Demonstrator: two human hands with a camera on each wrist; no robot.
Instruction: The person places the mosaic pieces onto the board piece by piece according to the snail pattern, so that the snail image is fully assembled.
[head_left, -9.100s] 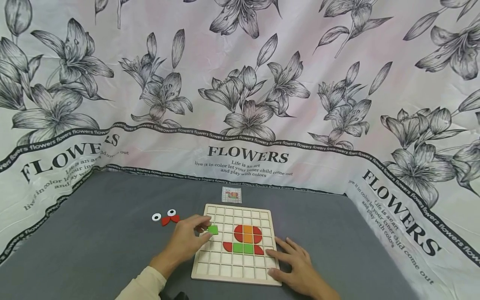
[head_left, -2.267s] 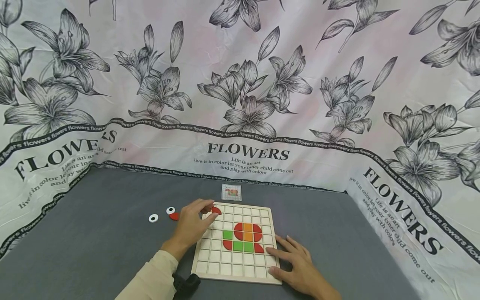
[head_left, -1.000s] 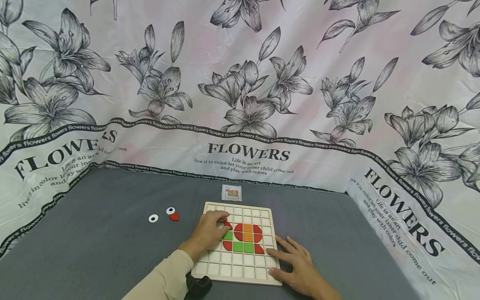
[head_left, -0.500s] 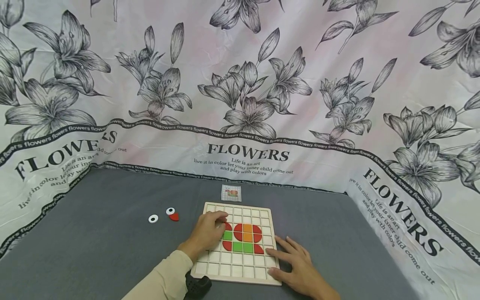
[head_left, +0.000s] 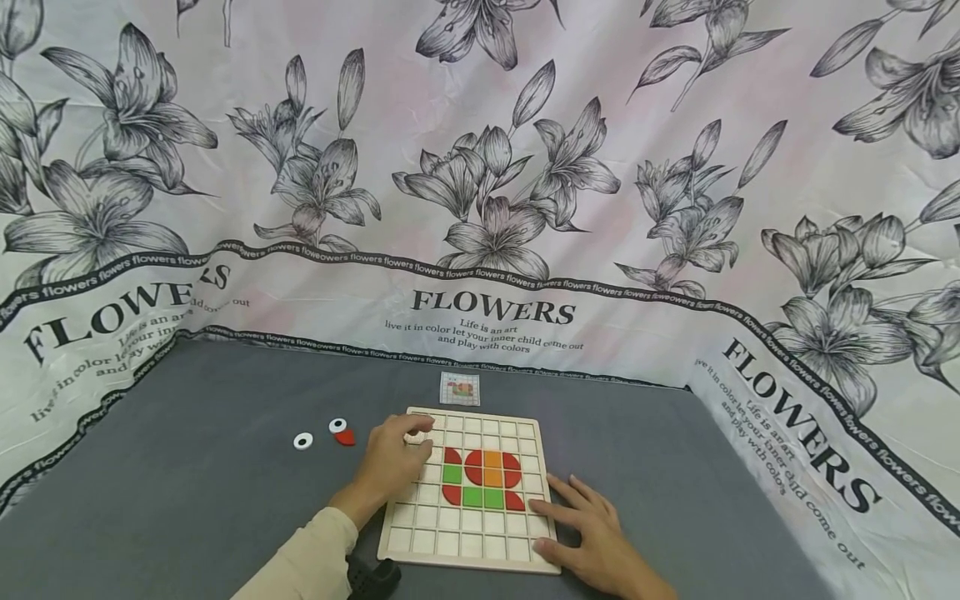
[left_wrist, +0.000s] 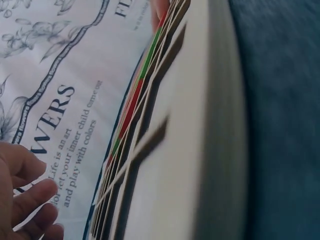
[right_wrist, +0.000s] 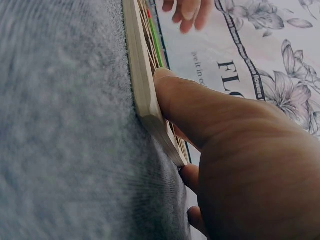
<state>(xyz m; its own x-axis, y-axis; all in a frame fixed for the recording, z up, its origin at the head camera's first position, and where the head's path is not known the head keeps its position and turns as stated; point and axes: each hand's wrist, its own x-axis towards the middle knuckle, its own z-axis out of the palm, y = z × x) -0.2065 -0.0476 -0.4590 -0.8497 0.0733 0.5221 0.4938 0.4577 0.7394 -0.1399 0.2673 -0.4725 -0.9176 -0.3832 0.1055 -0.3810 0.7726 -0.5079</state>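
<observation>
My left hand hovers over the left part of a wooden grid board, fingers loosely bent and holding nothing. In the left wrist view its fingers are apart from the board. Set in the grid are a red quarter-round tile, a green square tile under it, and more red, green and orange tiles. My right hand rests on the board's right edge. Its thumb touches the rim in the right wrist view, and the other fingers are spread.
Left of the board lie two white eye discs, one apart and one touching a red tile. Behind the board is a pattern card. A flower-printed curtain borders the grey table.
My left hand brought a red tile from the left onto the grid, placed it above the green square, let go and drew back left. My right hand stayed at the board's edge.
</observation>
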